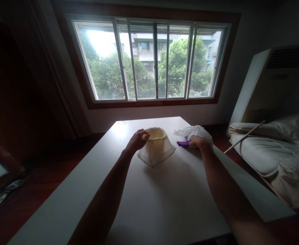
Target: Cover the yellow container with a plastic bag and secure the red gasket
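Observation:
A small yellowish bin (157, 145) stands upright on the white table, with a translucent white bag (153, 158) folded over its rim and hanging loosely round its sides. My left hand (139, 139) is at the left of the rim, thumb and fingers pinched on the bag's edge. To the right, my right hand (197, 141) is closed on a piece of purple cloth (182, 143), whose end sticks out to the left of the fingers. Right behind that hand lies a crumpled white plastic bag (199, 131); what it contains is hidden.
The white table (164, 200) stretches away toward the window (149, 61). At the right are a pale sofa (269, 149) with a thin stick (245, 136) against it and a tall floor-standing air conditioner (253, 81). Cables (3, 195) lie on the floor at the left.

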